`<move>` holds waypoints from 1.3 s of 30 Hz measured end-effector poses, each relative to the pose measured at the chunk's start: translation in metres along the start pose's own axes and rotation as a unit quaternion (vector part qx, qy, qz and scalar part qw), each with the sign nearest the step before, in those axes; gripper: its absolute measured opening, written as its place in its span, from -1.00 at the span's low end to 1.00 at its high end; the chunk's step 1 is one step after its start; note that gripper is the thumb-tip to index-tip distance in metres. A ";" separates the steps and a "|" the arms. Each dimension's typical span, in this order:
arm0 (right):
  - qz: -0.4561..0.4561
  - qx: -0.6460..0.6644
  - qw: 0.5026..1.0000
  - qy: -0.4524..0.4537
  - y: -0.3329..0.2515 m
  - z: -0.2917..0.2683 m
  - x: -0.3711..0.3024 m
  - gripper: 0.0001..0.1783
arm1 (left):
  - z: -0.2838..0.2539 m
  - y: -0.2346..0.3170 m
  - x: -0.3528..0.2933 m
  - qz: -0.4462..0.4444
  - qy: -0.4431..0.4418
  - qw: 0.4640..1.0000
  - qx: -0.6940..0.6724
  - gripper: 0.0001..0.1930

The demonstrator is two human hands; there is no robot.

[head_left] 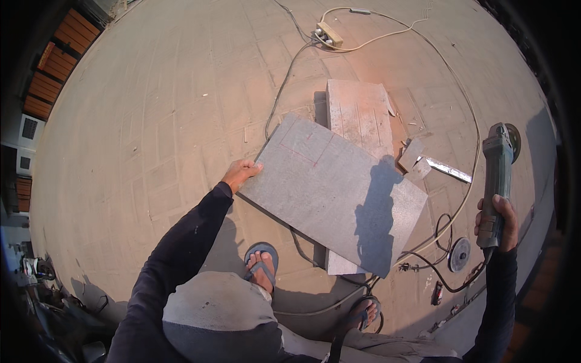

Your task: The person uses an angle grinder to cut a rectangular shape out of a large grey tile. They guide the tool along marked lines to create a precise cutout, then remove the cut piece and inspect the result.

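Note:
A grey rectangular tile (315,181) lies slanted across a pale, dusty block (357,112) with parallel scored lines on its top. Red lines mark a rectangle near the tile's far left corner, and a shadow falls over its right part. My left hand (242,173) grips the tile's left edge, thumb on the upper face and fingers underneath. Off to the right, my right hand (501,221) is wrapped round the body of an angle grinder (497,169), held upright apart from the tile, its disc at the far end. A cable runs from the grinder's lower end.
A metal square (445,169) and tile offcuts (413,154) lie beside the block. A spare disc (460,254) rests near my right forearm. Cables loop across the paving to a power strip (330,35) at the far side. My sandalled feet (261,269) stand close to the tile.

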State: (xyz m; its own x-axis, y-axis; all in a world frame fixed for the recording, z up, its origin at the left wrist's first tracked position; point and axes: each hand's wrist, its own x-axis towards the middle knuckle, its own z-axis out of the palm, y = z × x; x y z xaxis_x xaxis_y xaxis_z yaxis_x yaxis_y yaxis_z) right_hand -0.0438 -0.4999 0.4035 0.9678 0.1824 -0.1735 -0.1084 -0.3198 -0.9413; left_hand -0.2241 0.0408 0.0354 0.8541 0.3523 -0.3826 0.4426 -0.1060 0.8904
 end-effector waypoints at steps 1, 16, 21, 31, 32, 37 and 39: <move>-0.007 0.011 1.000 -0.027 -0.003 0.024 0.016 -0.45 | 0.001 -0.005 0.011 0.018 0.009 0.998 -0.051 -0.56; -0.093 0.143 0.982 -0.078 0.048 0.296 0.041 -0.46 | 0.076 -0.017 -0.042 0.034 0.190 0.920 -0.341 -0.66; -0.105 0.041 0.992 -0.050 0.114 0.365 0.033 -0.45 | 0.098 0.010 -0.027 0.036 0.158 0.926 -0.340 -0.67; -0.116 -0.033 0.990 -0.070 0.152 0.390 0.070 -0.32 | 0.092 0.012 -0.022 0.089 0.120 0.959 -0.239 -0.72; -0.116 -0.032 0.990 -0.072 0.151 0.391 0.073 -0.33 | 0.091 0.015 -0.023 0.090 0.122 0.960 -0.236 -0.72; -0.124 -0.059 0.987 -0.085 0.149 0.392 0.081 -0.34 | 0.087 0.002 -0.018 0.070 0.104 0.962 -0.244 -0.73; -0.125 -0.069 0.986 -0.084 0.149 0.392 0.083 -0.34 | 0.086 0.001 -0.019 0.064 0.096 0.964 -0.241 -0.71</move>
State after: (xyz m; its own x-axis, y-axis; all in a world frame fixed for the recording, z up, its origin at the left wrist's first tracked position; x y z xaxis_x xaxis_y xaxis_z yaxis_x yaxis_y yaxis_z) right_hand -0.0686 -0.1683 0.1357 0.9077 0.4195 0.0022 0.1714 -0.3662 -0.9146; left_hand -0.2160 -0.0462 0.0217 0.8060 0.5362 -0.2505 0.1191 0.2677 0.9561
